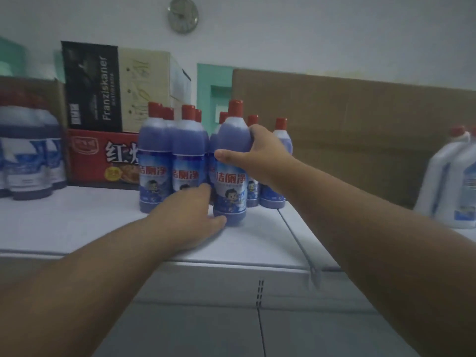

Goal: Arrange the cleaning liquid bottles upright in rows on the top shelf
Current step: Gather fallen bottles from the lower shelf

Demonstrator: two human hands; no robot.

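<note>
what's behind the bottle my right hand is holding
More red-capped blue bottles stand upright behind the held bottle, before a brown cardboard sheet. The right hand covers parts of them.

We see a dim, flat, bluish picture — no hard shadows, no glare, light source not in view. Soft blur all over, worst at the left and right edges, where the wide lens bends the white shelf — far wall grainy.
</note>
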